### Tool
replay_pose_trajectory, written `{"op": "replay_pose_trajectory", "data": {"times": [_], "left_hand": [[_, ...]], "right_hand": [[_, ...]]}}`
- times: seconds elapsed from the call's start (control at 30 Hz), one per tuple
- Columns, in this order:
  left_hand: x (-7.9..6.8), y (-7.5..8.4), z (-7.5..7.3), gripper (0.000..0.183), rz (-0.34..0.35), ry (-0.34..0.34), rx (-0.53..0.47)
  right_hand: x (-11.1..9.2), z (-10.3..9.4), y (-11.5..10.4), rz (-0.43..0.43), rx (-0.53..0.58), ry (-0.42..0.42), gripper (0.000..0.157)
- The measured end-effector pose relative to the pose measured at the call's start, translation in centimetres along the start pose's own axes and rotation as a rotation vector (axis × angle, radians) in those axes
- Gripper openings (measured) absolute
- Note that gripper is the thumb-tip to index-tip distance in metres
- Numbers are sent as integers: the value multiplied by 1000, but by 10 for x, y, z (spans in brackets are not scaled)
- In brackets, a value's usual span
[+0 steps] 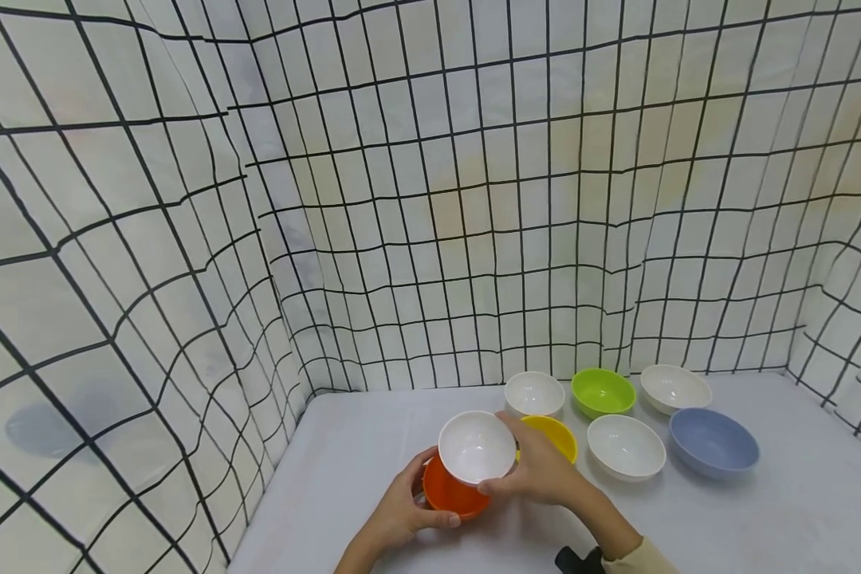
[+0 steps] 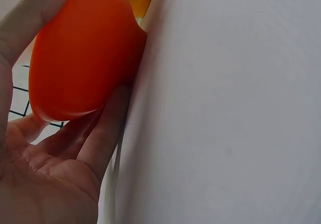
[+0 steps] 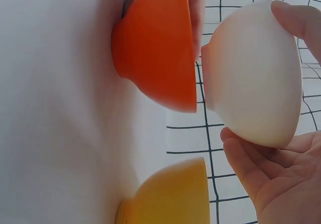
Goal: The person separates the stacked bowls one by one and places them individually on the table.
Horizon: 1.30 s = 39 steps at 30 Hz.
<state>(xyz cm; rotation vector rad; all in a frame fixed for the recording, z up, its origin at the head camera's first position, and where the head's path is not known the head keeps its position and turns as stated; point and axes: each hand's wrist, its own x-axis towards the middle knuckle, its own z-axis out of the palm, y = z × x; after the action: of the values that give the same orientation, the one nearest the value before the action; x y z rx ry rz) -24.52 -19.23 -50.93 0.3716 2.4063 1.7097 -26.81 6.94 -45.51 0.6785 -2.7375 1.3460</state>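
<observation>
My right hand [image 1: 534, 466] holds a small white bowl [image 1: 477, 446] by its sides, thumb at the near rim and fingers at the far side. In the right wrist view the white bowl [image 3: 256, 76] is just above the orange bowl [image 3: 158, 48], its foot slightly apart from the orange rim. The orange bowl [image 1: 448, 494] stands upright on the white table, partly hidden under the white one in the head view. My left hand [image 1: 405, 506] grips it from the left, thumb in front and fingers behind; the left wrist view shows the orange bowl's side [image 2: 83, 53].
A yellow bowl [image 1: 556, 434] stands just behind my right hand. Farther right and back are white bowls [image 1: 534, 393] [image 1: 626, 446] [image 1: 676, 388], a green bowl [image 1: 603, 391] and a wide blue bowl [image 1: 713, 442]. White walls with a black grid [image 1: 438, 239] enclose the table.
</observation>
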Motion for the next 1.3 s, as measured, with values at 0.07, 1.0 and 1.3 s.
{"op": "replay_pose_trajectory", "data": {"times": [0.07,1.0,1.3], "left_hand": [[1,0,0,101,10,4,1],[63,0,-36,94,-70,157,258],[85,2,-39,100,-169,149,177]], "right_hand": [[0,-2,1,-7,0,16,105],[4,4,7,-25,-47,13,100],[2,17,10,-76,-194,24,99]]}}
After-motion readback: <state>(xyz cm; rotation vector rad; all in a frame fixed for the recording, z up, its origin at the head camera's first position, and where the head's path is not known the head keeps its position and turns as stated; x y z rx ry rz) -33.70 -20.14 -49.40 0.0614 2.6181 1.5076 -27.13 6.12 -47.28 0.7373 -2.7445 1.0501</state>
